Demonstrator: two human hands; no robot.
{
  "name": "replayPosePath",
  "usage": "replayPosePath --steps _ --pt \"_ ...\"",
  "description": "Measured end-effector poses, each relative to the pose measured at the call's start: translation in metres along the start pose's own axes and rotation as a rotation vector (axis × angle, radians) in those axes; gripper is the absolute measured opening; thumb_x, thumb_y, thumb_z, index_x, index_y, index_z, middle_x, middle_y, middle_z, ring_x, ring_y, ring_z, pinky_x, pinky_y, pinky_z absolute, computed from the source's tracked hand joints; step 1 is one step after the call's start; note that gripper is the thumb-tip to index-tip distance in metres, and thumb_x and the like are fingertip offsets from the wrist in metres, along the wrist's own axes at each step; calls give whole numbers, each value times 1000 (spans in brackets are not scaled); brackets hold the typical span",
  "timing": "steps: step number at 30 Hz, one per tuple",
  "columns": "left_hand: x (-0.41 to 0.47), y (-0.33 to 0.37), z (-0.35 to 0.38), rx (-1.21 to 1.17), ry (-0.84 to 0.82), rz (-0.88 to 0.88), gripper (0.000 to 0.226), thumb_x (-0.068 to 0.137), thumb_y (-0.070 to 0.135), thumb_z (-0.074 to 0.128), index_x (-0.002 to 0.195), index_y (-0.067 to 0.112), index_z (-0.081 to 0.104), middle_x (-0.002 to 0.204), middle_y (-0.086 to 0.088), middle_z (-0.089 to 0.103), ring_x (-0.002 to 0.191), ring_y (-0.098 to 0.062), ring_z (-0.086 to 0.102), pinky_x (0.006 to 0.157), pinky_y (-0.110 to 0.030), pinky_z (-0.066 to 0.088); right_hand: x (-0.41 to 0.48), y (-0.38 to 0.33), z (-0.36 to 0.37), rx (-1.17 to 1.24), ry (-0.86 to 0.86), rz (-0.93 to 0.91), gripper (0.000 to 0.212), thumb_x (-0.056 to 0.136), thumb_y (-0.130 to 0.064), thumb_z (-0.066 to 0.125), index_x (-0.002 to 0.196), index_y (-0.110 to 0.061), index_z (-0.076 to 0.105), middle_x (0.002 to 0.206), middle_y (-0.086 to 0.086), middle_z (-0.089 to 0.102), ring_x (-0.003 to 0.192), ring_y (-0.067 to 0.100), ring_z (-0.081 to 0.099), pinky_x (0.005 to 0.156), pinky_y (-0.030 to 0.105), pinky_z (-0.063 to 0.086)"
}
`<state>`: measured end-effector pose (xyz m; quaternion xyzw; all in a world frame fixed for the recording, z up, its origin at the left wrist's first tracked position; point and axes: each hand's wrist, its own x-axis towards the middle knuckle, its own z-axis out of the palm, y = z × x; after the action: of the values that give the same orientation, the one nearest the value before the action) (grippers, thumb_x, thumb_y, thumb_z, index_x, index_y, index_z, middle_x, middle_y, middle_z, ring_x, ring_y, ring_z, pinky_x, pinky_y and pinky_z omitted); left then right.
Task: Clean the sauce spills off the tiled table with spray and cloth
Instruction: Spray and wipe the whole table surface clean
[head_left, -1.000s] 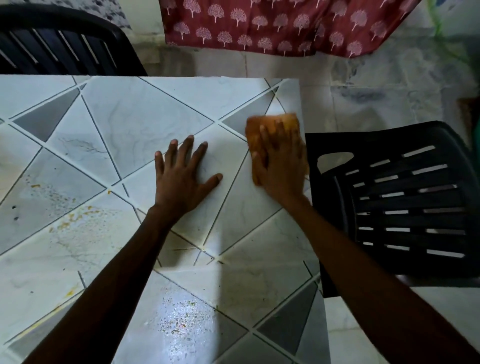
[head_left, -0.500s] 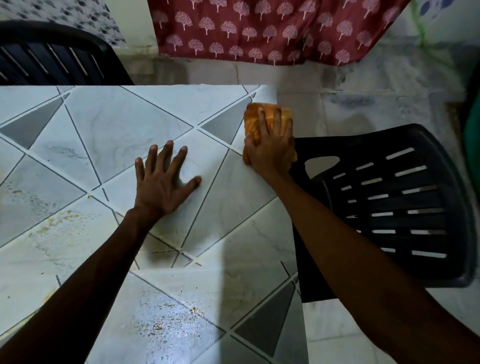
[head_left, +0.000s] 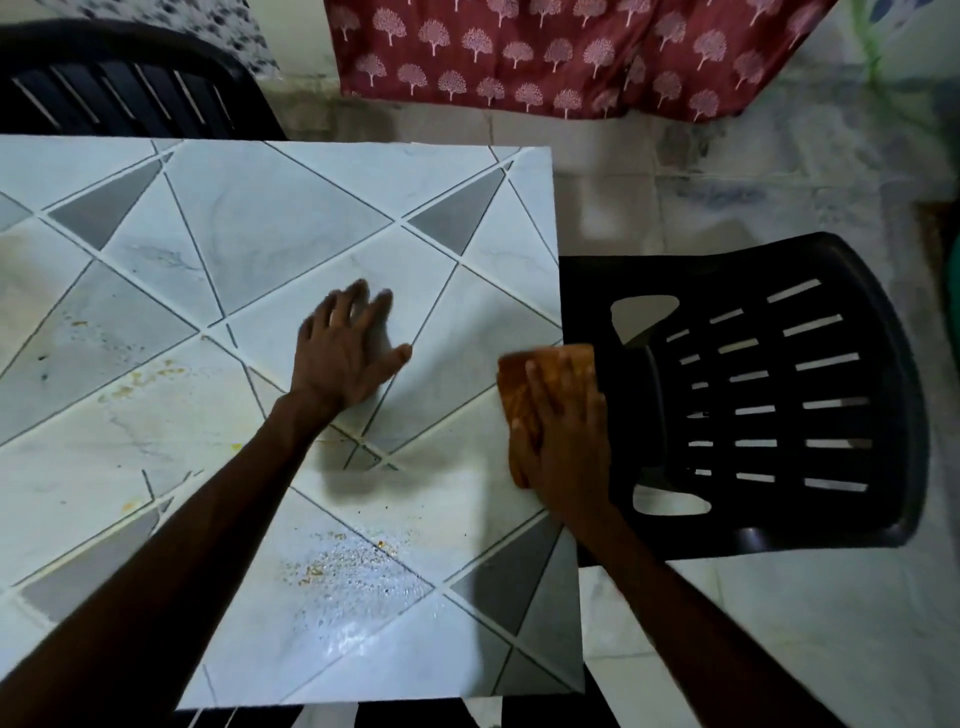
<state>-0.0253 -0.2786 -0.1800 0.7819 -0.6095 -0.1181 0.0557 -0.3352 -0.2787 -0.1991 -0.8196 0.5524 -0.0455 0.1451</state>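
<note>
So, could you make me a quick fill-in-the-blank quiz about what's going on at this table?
1. The right hand presses an orange ____ against the right edge of the table.
2. The left hand lies flat on the tiles and holds ____.
3. The chair to the right of the table is ____ in colour.

Missing words: cloth; nothing; black.

The right hand (head_left: 563, 441) presses an orange cloth (head_left: 540, 384) flat at the right edge of the tiled worktop (head_left: 260, 234). The left hand (head_left: 345, 358) lies flat on the tiles, fingers spread. Orange sauce specks (head_left: 332, 566) and wet droplets sit nearer the person. A black chair (head_left: 779, 395) stands just beside the worktop.
</note>
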Motion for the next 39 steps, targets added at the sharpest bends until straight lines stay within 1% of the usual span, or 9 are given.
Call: replayPosePath --steps 3,7,11,18,22,26,30,33,39 --pt "-32 5 16 -11 -22 -21 84 82 77 39 154 37 23 164 -4 19 148 -35 20 115 -55 27 102 -9 -5 33 52 73 65 96 -50 34 157 -29 28 165 13 23 149 43 21 115 60 29" --pt "-33 4 18 -36 -78 -40 87 81 82 31 155 40 14 166 -4 10 151 -34 10 117 -57 21 169 -20 -13 -13 -12 163 70 95 -54 34 159 -32 16 168 9 12 152 42 12 120 59 21" --pt "-33 5 19 1 -59 -19 89 81 83 28 156 38 14 165 -7 11 150 -37 13 114 -60 24 87 -16 -9 -49 65 36 69 95 -50 35 159 -27 24 166 12 21 151 43 17 118 58 22" --pt "-33 3 15 -52 -103 -56 89 80 83 32 155 42 10 166 -4 5 152 -35 5 116 -59 17 -118 -3 3 -84 -25 -108 73 96 -46 50 160 -28 20 169 8 8 155 37 3 121 59 17" --pt "-30 6 18 -70 -106 -65 84 86 76 42 155 42 9 166 -3 2 152 -32 2 118 -58 12 -70 -1 -3 -106 -19 -170 72 94 -49 47 159 -31 21 168 7 12 154 38 5 120 62 14" --pt "-30 5 18 -85 -97 -65 82 88 73 44 156 41 9 167 -3 -1 152 -31 -2 119 -57 8 56 -26 -4 -152 48 -36 67 96 -51 34 159 -29 24 165 12 24 152 42 14 121 61 11" --pt "-29 6 20 -88 -94 -56 82 89 73 42 156 41 7 166 -2 -3 152 -31 -5 119 -55 4 128 -63 -1 -171 8 74 75 91 -55 22 160 -27 16 168 12 12 153 42 8 122 60 8" --pt "-35 5 19 -95 -80 -46 82 89 72 43 156 40 9 166 -4 -1 152 -32 -3 119 -56 5 104 -71 -3 -151 21 14 72 94 -52 26 160 -25 18 167 11 15 153 40 11 121 59 10" --pt "-33 8 11 -129 -96 -26 82 89 73 43 156 38 12 166 -6 1 152 -33 -3 119 -58 7 -67 -69 6 -80 12 -76 72 96 -46 44 160 -27 18 168 10 12 154 38 8 121 60 12"
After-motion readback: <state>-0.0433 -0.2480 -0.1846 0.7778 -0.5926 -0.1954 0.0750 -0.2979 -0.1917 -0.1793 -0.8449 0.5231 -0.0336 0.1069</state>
